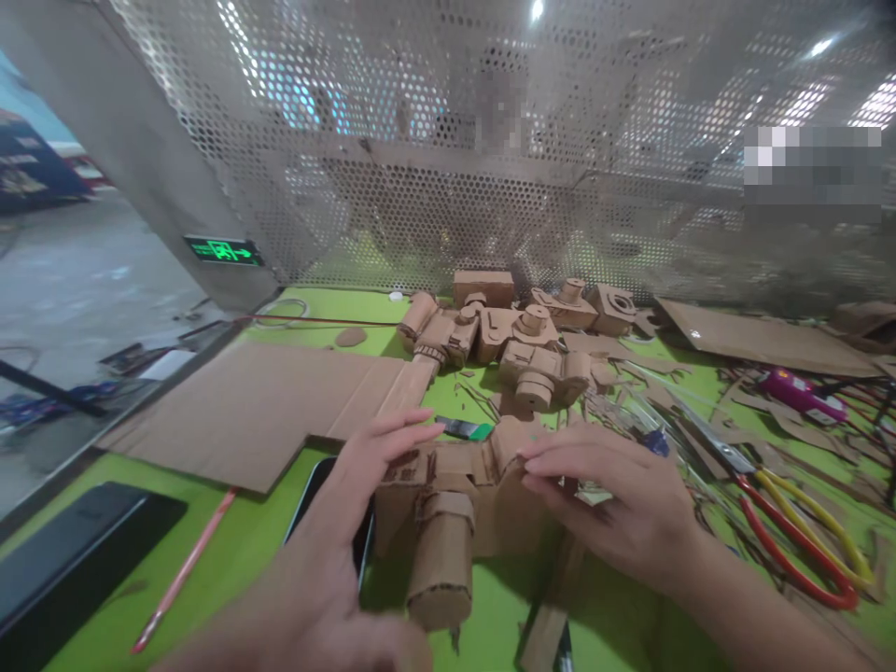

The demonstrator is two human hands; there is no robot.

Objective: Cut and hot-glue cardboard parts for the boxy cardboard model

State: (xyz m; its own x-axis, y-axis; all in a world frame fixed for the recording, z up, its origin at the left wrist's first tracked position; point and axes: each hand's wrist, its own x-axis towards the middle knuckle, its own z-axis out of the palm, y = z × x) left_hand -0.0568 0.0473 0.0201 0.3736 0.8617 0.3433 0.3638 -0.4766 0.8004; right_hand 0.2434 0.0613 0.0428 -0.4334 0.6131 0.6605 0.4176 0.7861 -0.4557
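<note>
A cardboard model camera [508, 504] stands on the green tabletop in front of me, its long round lens [442, 560] pointing toward me. My left hand [336, 532] is beside its left end, fingers stretched out over the top corner and thumb apart, low near the lens. On the other side, my right hand [616, 495] has its fingers pressed together at the camera's raised right part. Whether a small piece sits between those fingertips is hidden. Behind the model lies a cutter with a green end [466, 427]. A cardboard strip [553, 607] lies at its front right.
Several finished-looking cardboard cameras [536, 369] stand at the back, before a perforated metal screen [420, 187]. Flat cardboard [280, 401], a pencil [186, 565], a phone [308, 495] and a black case [77, 551] lie left. Scissors [735, 457], scraps and a purple bottle [802, 394] lie right.
</note>
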